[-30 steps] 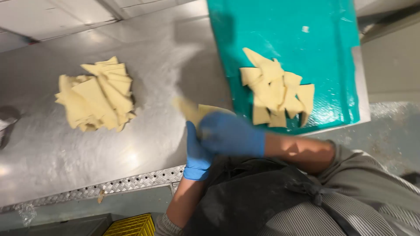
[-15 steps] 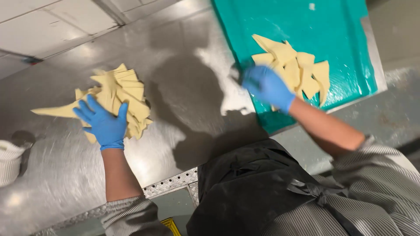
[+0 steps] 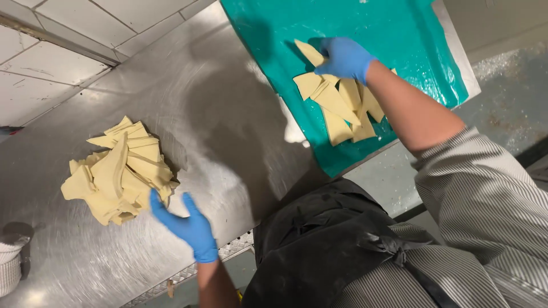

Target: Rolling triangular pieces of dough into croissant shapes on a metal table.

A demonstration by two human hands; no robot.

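Observation:
My left hand (image 3: pixel 185 223), in a blue glove, hovers with fingers spread just right of a loose heap of pale yellow dough triangles (image 3: pixel 117 171) on the steel table (image 3: pixel 217 114). It holds nothing. My right hand (image 3: pixel 342 57), also gloved in blue, rests on top of a second pile of dough triangles (image 3: pixel 337 102) lying on a teal cutting board (image 3: pixel 388 28). Its fingers pinch a triangle (image 3: pixel 310 52) at the pile's upper edge.
A white tiled wall (image 3: pixel 63 34) runs behind the table. A small grey and white container (image 3: pixel 12 256) stands at the table's left edge. My dark apron (image 3: pixel 319 245) and striped sleeve (image 3: pixel 491 199) fill the lower right. Grey floor (image 3: pixel 514 97) lies to the right.
My left hand has left the left heap and drawn back towards me, now empty. My right hand has moved further up onto the pile on the teal board.

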